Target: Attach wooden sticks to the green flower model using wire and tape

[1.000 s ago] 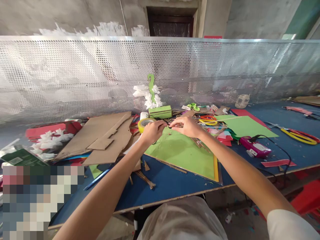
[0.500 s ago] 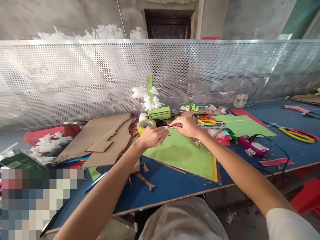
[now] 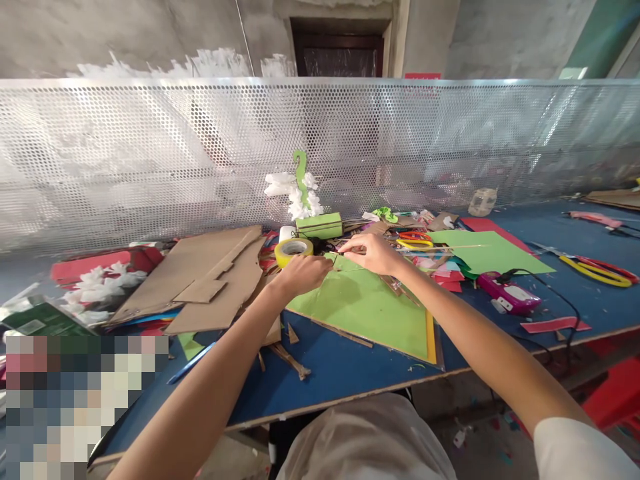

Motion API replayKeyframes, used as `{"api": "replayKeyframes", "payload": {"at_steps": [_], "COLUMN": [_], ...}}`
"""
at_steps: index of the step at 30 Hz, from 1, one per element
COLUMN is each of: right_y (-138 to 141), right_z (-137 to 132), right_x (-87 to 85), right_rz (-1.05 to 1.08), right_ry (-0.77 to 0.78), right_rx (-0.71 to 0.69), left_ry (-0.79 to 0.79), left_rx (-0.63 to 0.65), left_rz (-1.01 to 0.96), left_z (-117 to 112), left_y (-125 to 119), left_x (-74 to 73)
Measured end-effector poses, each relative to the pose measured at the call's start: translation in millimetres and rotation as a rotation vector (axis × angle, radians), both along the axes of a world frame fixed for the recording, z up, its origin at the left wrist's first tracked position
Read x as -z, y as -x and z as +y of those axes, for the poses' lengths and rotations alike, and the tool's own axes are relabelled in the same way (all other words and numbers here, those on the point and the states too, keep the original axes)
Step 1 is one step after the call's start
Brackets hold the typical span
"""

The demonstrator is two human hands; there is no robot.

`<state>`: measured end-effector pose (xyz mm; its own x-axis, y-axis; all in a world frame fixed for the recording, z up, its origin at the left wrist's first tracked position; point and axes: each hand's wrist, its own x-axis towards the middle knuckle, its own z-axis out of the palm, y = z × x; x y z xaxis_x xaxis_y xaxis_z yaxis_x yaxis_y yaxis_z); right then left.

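Observation:
My left hand and my right hand meet above the far edge of a green paper sheet on the blue table. Both hands are closed in a pinch on a thin wooden stick that runs from between them out to the right. A yellow tape roll lies just behind my left hand. A green paper box with a white flower piece and a green hook stands behind the tape.
Brown cardboard pieces lie at the left. Scissors, a second green sheet, a pink glue gun with a black cord and more scissors lie to the right. A perforated metal screen backs the table.
My left hand dipped toward the green sheet and came back up beside the tape roll. The right hand hardly moved. The thin stick now shows reaching out to the right.

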<state>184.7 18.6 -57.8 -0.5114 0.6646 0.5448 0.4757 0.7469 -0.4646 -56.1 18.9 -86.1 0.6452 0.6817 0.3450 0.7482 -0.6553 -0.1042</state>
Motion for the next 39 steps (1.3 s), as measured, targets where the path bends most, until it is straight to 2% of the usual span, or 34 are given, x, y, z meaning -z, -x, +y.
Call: {"api": "replayKeyframes", "payload": {"at_steps": [3,5,7,11,14,16,18,21,24,29,32,36,39], "right_y": [-1.0,-1.5,-1.3,2.1,5.6,7.3,8.6,10.0,11.3,11.5,10.3,8.5,7.3], "right_z": [0.9,2.2,2.9,1.4,0.2,0.4,0.7,-0.4,-4.0,-8.0,-5.5,0.6,3.8], "right_x": [-1.0,-0.3,1.1,4.0,6.4,8.3,10.1,10.8,8.2,3.8,4.4,7.9,10.4], "right_rz": [-0.007,-0.036,-0.069,-0.095,-0.113,-0.123,-0.110,-0.064,-0.003,0.122,0.182,0.204,0.182], "right_ry": [0.010,0.002,-0.003,0.031,0.036,0.017,0.013,0.033,0.053,0.095,0.093,0.074,0.066], "right_rx": [-0.030,-0.027,-0.008,0.037,0.030,-0.005,-0.052,-0.101,-0.128,-0.149,-0.141,-0.099,-0.082], "left_ry": [-0.062,-0.145,-0.236,-0.354,-0.398,-0.403,-0.378,-0.280,-0.112,0.204,0.311,0.336,0.262], "left_rx": [-0.138,-0.153,-0.035,0.281,0.377,0.366,0.273,0.043,-0.089,-0.004,0.037,0.140,0.127], "left_rz": [-0.150,-0.264,-0.290,-0.133,-0.048,-0.081,-0.210,-0.466,-0.566,-0.471,-0.414,-0.271,-0.148], "left_z": [3.8,4.1,1.7,-8.7,-16.1,-17.8,-16.2,-8.5,2.7,16.3,14.2,1.3,-7.1], "left_y": [9.1,17.5,25.0,25.4,12.3,3.1,-2.9,-4.4,-0.7,-0.3,-7.9,-20.3,-24.2], "left_x": [-5.0,-10.2,-15.9,-25.1,-26.3,-23.8,-20.1,-15.1,-9.4,8.4,15.7,14.2,9.0]}}
